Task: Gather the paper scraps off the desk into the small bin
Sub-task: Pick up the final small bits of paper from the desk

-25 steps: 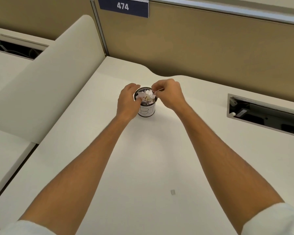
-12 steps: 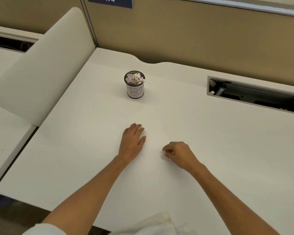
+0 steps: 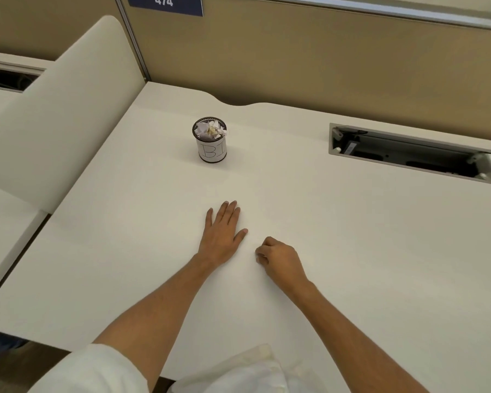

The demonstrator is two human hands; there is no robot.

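Our left hand (image 3: 223, 234) lies flat, fingers spread, on the worktop (image 3: 352, 251). Right hand (image 3: 278, 258) is curled tight, presumably pinching a scrap we can't see. Next we carry it to the nearly full small bin (image 3: 210, 140).

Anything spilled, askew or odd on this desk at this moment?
Mostly tidy. The small black mesh bin with the white "BI" label stands upright, but its crumpled white paper scraps are heaped up to the rim. The rectangular cable hatch in the white desk also stands open. Nothing looks spilled.
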